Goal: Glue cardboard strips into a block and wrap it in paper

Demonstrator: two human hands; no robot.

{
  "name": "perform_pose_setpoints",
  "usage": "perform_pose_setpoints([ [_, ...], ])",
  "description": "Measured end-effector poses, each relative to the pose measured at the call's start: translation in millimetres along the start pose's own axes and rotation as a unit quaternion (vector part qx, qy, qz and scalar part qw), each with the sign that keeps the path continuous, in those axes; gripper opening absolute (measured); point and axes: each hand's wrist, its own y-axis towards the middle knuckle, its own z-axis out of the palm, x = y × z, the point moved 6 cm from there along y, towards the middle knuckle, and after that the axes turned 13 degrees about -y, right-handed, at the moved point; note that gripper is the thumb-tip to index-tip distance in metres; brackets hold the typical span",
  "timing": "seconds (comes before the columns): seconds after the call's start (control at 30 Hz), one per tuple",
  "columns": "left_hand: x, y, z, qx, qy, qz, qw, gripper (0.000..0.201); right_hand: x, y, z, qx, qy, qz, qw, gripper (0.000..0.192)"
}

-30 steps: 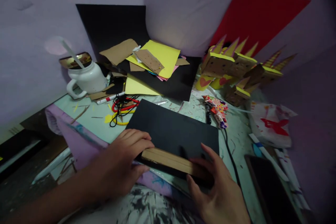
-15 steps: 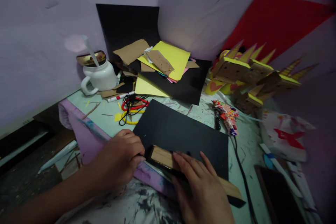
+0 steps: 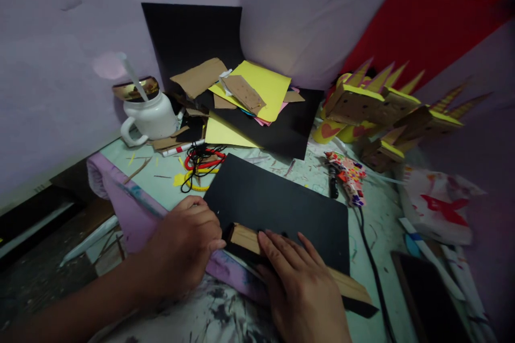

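A long tan cardboard strip point(image 3: 245, 237) with a black front side lies along the near edge of a black paper sheet point(image 3: 277, 198). My right hand point(image 3: 300, 284) lies over its middle, fingers on the top face and thumb at the near side, holding it against the sheet. By the strip's left end my left hand point(image 3: 187, 246) is closed, fingers curled and thumb pressed against them, at the sheet's near left corner. What it pinches is hidden.
A flower-patterned glue gun point(image 3: 348, 174) and its cord point(image 3: 372, 262) lie on the right, near a dark phone point(image 3: 426, 295). Behind stand a white mug point(image 3: 155, 118), yellow paper point(image 3: 267, 88) and cardboard figures point(image 3: 358, 107). Red and yellow loops point(image 3: 193, 171) lie left of the sheet.
My right hand has shifted slightly left along the strip. My left hand stays closed by the strip's end, its thumb now pointing a little further right. The view has moved slightly.
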Motion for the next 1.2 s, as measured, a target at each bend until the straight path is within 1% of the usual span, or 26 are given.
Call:
perform_pose_setpoints([
  [0.1, -0.4, 0.4, -0.7, -0.009, -0.012, -0.004, 1.000, 0.024, 1.1, -0.2, 1.5, 0.008, -0.006, -0.018, 1.000, 0.039],
  [0.2, 3.5, -0.6, 1.1, -0.004, -0.028, -0.026, 0.999, 0.023, -0.7, -4.1, 6.8, 0.024, -0.002, -0.033, 0.999, 0.039],
  [0.33, 9.5, -2.4, 3.5, 0.008, -0.028, -0.054, 0.998, 0.022, -4.5, -10.0, 13.4, 0.028, 0.020, -0.027, 0.999, 0.038],
  [0.43, 9.9, -2.9, 2.7, 0.011, -0.025, -0.075, 0.997, 0.020, -5.3, -10.5, 14.8, 0.027, 0.035, -0.019, 0.999, 0.038],
  [0.53, 2.5, -1.2, -0.3, 0.009, -0.008, -0.090, 0.996, 0.008, -5.7, -7.9, 11.5, 0.028, 0.050, -0.003, 0.998, 0.039],
  [0.57, -1.7, 0.3, -1.2, 0.005, 0.000, -0.089, 0.996, 0.010, -5.7, -6.6, 9.3, 0.025, 0.053, 0.003, 0.998, 0.039],
  [0.63, -10.7, 5.4, -0.1, 0.013, 0.020, -0.080, 0.997, 0.030, -5.5, -3.9, 4.4, 0.012, 0.060, 0.016, 0.998, 0.036],
  [0.7, -16.4, 12.5, 5.7, 0.048, 0.039, -0.075, 0.995, 0.041, -4.8, -1.0, 0.9, -0.005, 0.071, 0.028, 0.997, 0.034],
  [0.73, -17.5, 16.3, 9.4, 0.068, 0.042, -0.075, 0.994, 0.042, -4.4, 0.5, 0.1, -0.012, 0.077, 0.035, 0.996, 0.034],
  [0.8, -16.3, 23.2, 16.3, 0.105, 0.020, -0.082, 0.991, 0.033, -3.1, 3.1, 0.4, -0.017, 0.087, 0.046, 0.995, 0.034],
  [0.87, -11.6, 27.4, 20.0, 0.122, -0.019, -0.098, 0.988, 0.023, -3.2, 3.5, 0.9, -0.008, 0.098, 0.055, 0.994, 0.034],
  [0.93, -5.4, 28.1, 21.0, 0.121, -0.044, -0.116, 0.985, 0.019, -6.0, -1.2, -2.8, 0.007, 0.099, 0.047, 0.994, 0.037],
  [1.0, -1.2, 27.5, 19.8, 0.104, -0.044, -0.106, 0.988, 0.018, -17.5, -14.4, -15.2, -0.001, 0.087, 0.047, 0.995, 0.044],
  [1.03, -0.2, 27.2, 19.2, 0.092, -0.039, -0.089, 0.991, 0.017, -29.4, -25.1, -24.2, -0.013, 0.074, 0.074, 0.994, 0.048],
  [1.07, 0.2, 27.0, 18.8, 0.078, -0.032, -0.066, 0.994, 0.016, -45.2, -38.9, -34.3, -0.028, 0.057, 0.121, 0.991, 0.052],
  [1.1, 0.8, 26.6, 19.4, 0.068, -0.023, -0.043, 0.996, 0.016, -63.7, -55.7, -45.1, -0.047, 0.043, 0.185, 0.981, 0.053],
  [1.13, 3.3, 26.0, 19.4, 0.049, -0.016, -0.035, 0.998, 0.019, -83.4, -75.4, -54.7, -0.059, 0.028, 0.263, 0.963, 0.052],
  [1.2, 11.1, 23.4, 19.6, 0.005, -0.010, -0.037, 0.999, 0.026, -113.1, -112.7, -67.7, -0.070, 0.032, 0.356, 0.931, 0.053],
])
